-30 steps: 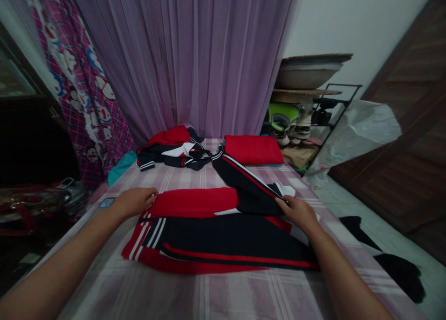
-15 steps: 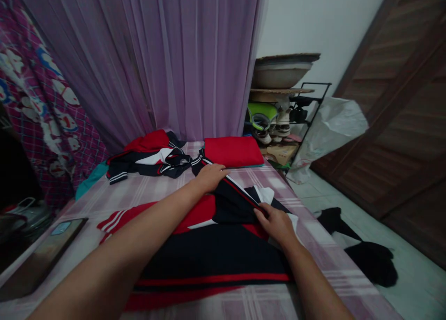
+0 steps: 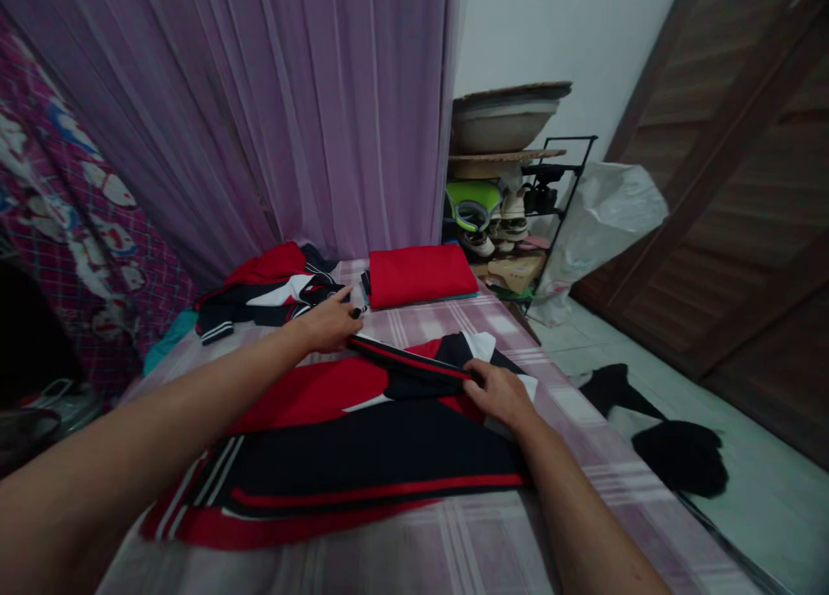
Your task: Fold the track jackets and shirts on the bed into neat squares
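Observation:
A navy and red jacket [image 3: 382, 448] with white stripes lies spread on the bed. Its navy sleeve [image 3: 414, 359], edged in red and white, stretches between my two hands. Toward the cuff, my left hand [image 3: 329, 323] has its fingers closed on the sleeve; the cuff end is partly covered by them. At the shoulder end, my right hand [image 3: 500, 395] pinches the same sleeve between thumb and fingers. Beyond the left hand lies a crumpled navy, red and white jacket [image 3: 275, 297]. A neatly folded red garment [image 3: 420, 275] sits at the bed's far edge.
Checked cloth covers the bed [image 3: 479, 543]. A purple curtain [image 3: 350, 111] hangs behind it. Past the right edge stand a shoe rack [image 3: 570, 198] and a white plastic bag [image 3: 609, 215]. Dark clothing [image 3: 680, 457] lies on the floor before a brown wooden door [image 3: 718, 258].
My left hand has swung left and nearer, bringing the sleeve round across the jacket. My right hand keeps its pinch. The view has shifted, and the phone at left no longer shows.

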Tool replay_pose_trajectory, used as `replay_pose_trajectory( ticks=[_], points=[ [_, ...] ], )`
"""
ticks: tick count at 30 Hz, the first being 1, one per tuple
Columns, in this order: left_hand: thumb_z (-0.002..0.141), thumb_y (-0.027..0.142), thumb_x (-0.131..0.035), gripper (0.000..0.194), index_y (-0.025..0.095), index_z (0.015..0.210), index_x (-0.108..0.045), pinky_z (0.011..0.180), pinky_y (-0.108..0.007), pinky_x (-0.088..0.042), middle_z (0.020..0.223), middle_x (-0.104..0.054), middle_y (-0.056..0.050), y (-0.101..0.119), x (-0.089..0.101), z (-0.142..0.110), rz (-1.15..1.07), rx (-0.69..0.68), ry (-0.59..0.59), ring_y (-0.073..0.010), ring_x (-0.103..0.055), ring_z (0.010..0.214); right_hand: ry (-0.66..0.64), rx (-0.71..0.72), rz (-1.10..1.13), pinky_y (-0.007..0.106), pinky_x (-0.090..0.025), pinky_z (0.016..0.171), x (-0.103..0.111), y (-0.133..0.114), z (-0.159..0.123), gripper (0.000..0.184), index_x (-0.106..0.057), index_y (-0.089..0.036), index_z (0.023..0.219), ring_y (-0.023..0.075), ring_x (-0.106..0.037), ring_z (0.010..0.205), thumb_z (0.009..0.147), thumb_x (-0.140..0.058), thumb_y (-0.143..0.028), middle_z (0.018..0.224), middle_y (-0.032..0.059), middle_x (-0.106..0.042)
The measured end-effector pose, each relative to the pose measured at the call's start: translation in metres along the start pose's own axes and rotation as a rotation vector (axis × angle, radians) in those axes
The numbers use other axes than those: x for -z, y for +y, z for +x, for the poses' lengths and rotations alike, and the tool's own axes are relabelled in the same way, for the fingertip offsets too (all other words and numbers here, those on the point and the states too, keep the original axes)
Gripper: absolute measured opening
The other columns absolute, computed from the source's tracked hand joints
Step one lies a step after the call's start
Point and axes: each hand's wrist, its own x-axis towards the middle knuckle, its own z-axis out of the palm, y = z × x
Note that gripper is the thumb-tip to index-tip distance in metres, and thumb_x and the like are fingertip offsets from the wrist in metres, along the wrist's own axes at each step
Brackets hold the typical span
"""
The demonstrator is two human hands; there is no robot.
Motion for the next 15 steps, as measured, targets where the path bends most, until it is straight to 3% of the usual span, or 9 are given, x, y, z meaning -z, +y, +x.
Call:
replay_pose_trajectory(
  ticks=[6, 9, 12, 15],
  points=[
    [0.070, 0.028, -0.072, 0.005, 0.023, 0.070, -0.070, 0.119, -0.056, -0.008, 0.063, -0.066, 0.000, 0.027, 0.030, -0.097, -0.032, 0.128, -0.084, -0.0212, -0.063, 0.079, 0.089, 0.161, 0.030, 0.029, -0.041, 0.069, -0.003, 0.003, -0.001, 0.030, -0.071, -0.025, 0.102, 0.0202, -0.065, 0.083, 0.089, -0.046, -0.035, 0.094, 0.0045, -0.074],
    [0.072, 0.026, -0.072, 0.003, 0.023, 0.073, -0.072, 0.118, -0.061, -0.007, 0.079, -0.072, -0.002, 0.043, 0.044, -0.140, -0.069, 0.235, -0.116, -0.0244, -0.064, 0.093, 0.135, 0.287, 0.135, 0.032, -0.046, 0.076, -0.005, 0.009, 0.000, 0.031, -0.070, -0.023, 0.095, 0.0213, -0.066, 0.088, 0.090, -0.044, -0.039, 0.098, 0.0064, -0.071],
    [0.073, 0.027, -0.071, 0.014, 0.026, 0.086, -0.073, 0.118, -0.063, -0.002, 0.101, -0.073, -0.002, 0.055, 0.054, -0.178, -0.179, 0.308, -0.087, -0.0280, -0.058, 0.116, 0.163, 0.346, 0.264, 0.035, -0.050, 0.082, -0.010, 0.019, 0.003, 0.032, -0.067, -0.023, 0.097, 0.0224, -0.066, 0.092, 0.089, -0.043, -0.042, 0.099, 0.0075, -0.071],
    [0.075, 0.028, -0.068, 0.017, 0.027, 0.092, -0.071, 0.119, -0.058, -0.008, 0.099, -0.074, -0.002, 0.063, 0.058, -0.208, -0.289, 0.401, -0.110, -0.0258, -0.060, 0.117, 0.182, 0.315, 0.355, 0.039, -0.052, 0.086, -0.011, 0.028, 0.004, 0.031, -0.067, -0.024, 0.101, 0.0250, -0.066, 0.097, 0.086, -0.048, -0.043, 0.105, 0.0083, -0.072]
  ],
)
